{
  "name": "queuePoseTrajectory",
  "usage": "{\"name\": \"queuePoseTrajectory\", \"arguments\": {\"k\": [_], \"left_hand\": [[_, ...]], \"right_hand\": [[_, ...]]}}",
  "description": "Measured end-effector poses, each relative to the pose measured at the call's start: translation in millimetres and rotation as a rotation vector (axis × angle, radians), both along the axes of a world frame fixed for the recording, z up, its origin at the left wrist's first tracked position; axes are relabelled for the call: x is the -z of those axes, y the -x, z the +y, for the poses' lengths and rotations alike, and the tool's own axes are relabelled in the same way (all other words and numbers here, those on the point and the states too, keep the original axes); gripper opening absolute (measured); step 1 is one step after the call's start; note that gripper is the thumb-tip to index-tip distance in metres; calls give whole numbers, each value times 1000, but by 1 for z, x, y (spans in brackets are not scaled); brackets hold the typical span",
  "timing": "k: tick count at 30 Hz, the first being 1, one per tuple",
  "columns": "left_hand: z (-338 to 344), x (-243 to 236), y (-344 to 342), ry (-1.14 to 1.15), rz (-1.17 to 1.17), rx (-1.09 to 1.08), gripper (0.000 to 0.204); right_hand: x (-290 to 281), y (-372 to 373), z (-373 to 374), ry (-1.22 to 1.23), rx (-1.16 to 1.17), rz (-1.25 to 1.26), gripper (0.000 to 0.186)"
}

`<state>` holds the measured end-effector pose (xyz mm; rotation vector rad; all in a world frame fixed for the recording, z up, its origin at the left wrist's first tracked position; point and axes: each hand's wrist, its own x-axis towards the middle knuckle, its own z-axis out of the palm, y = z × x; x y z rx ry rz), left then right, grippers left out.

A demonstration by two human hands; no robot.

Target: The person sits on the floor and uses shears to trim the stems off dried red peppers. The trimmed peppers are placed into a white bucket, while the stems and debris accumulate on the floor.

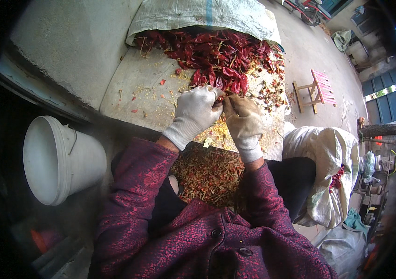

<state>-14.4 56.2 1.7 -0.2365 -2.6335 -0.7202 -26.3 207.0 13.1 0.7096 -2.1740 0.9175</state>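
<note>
Both my hands wear white work gloves and meet at the near side of a heap of dried red chilies (216,51). My left hand (195,110) has its fingers pinched together, and my right hand (244,118), in a brown-stained glove, is closed right beside it. Between the fingertips a small bit of dried red chili (221,98) shows, mostly hidden by the gloves. The heap spills from a white woven sack (198,14) onto a pale board (137,97). Yellow seeds and chili scraps lie around my hands.
A white bucket (84,162) lies tipped at the left. Stems and chili scraps (209,179) fill the space below the board. Right of me stands a white woven sack (326,158) with some chilies showing. Farther off is a small pink-topped stool (322,87); a wall (72,51) borders the left.
</note>
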Motion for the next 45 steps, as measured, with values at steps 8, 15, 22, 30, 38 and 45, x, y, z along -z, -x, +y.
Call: {"name": "queuePoseTrajectory", "arguments": {"k": [8,15,22,30,38,45], "left_hand": [[-10,-19,-3,-537,-293,185,14],[-33,-9,-1,-1271,-357,462,22],[-84,8,19,-1545,-268,359,64],[-71,12,19,-1507,36,401,32],[-57,-4,11,-988,-395,2,22],[-20,2,11,-693,-551,8,32]], "right_hand": [[26,4,21,741,-368,-846,40],[81,27,60,619,-559,-1004,49],[143,37,27,-601,-115,-501,37],[153,31,-41,-463,127,-327,36],[168,53,-2,1623,-515,-1293,26],[93,23,2,934,-490,-782,27]]}}
